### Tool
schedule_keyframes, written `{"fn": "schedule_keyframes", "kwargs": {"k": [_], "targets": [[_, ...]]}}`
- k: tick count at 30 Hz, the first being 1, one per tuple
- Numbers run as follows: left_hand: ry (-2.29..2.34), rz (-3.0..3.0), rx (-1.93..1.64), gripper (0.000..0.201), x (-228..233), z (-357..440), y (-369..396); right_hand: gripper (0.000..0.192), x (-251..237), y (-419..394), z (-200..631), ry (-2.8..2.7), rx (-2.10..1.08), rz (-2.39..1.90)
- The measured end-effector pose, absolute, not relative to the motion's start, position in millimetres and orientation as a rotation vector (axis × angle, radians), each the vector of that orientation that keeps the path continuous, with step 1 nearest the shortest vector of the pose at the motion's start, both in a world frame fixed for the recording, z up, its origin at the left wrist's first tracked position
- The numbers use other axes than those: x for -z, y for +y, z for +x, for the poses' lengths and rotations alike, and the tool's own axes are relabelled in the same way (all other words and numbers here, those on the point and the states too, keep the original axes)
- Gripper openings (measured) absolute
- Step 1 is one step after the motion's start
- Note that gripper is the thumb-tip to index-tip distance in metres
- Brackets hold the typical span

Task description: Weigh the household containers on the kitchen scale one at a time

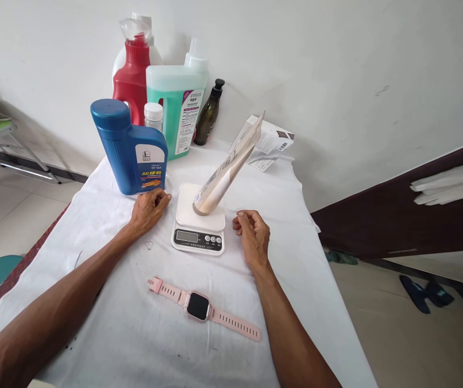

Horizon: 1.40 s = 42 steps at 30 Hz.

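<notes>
A white kitchen scale (200,241) lies between my hands, its small display dark. On its platform stands a pale squeeze tube (219,186), wide end down and flat crimped end up, appearing to lean right. My left hand (148,210) rests on the cloth left of the scale, fingers curled, close against the foot of a blue engine oil bottle (123,156). Right of the scale is my right hand (252,231), its fingers folded in with the thumb against them. Neither hand touches the scale. Nearer to me, a pink-strapped smartwatch (197,306) is laid out flat.
Behind the oil bottle stand a red jug (132,81), a white-capped bottle (153,114), a green liquid jug (169,108) and a dark pump bottle (210,116). A white box (272,141) sits by the wall. White cloth (308,302) covers the table.
</notes>
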<state>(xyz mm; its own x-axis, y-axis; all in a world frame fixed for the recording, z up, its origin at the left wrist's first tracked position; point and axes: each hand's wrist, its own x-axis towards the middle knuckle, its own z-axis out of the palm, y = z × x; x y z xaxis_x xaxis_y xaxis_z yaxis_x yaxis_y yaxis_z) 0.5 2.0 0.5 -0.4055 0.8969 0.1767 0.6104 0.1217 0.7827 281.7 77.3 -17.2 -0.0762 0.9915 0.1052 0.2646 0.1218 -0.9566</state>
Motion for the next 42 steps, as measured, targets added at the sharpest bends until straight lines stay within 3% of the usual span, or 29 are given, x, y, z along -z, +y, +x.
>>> {"fn": "schedule_keyframes", "kwargs": {"k": [12,17,20,28,35,42], "targets": [[2.029,1.442,-1.236,0.037,0.0,-2.5,3.6,0.046,4.5,72.5,278.9,-1.520,-1.064,-1.251],[1.998,1.393,-1.246,0.038,1.1,-4.6,3.1,0.087,-31.9,72.1,255.4,-1.693,-1.058,-1.110],[2.016,1.422,-1.233,0.040,2.1,-4.6,3.3,0.099,-50.9,75.4,232.9,-1.791,-1.008,-1.110],[2.021,1.456,-1.231,0.040,-0.8,-3.3,1.5,0.056,-65.0,73.4,197.7,-1.877,-0.956,-1.154],[2.013,1.472,-1.235,0.040,-3.1,-4.2,1.3,0.059,-70.4,86.6,216.2,-1.731,-0.911,-1.177],[2.059,1.457,-1.174,0.041,-5.1,-1.9,2.0,0.066,-75.5,160.5,289.9,-1.591,-0.642,-1.438]]}}
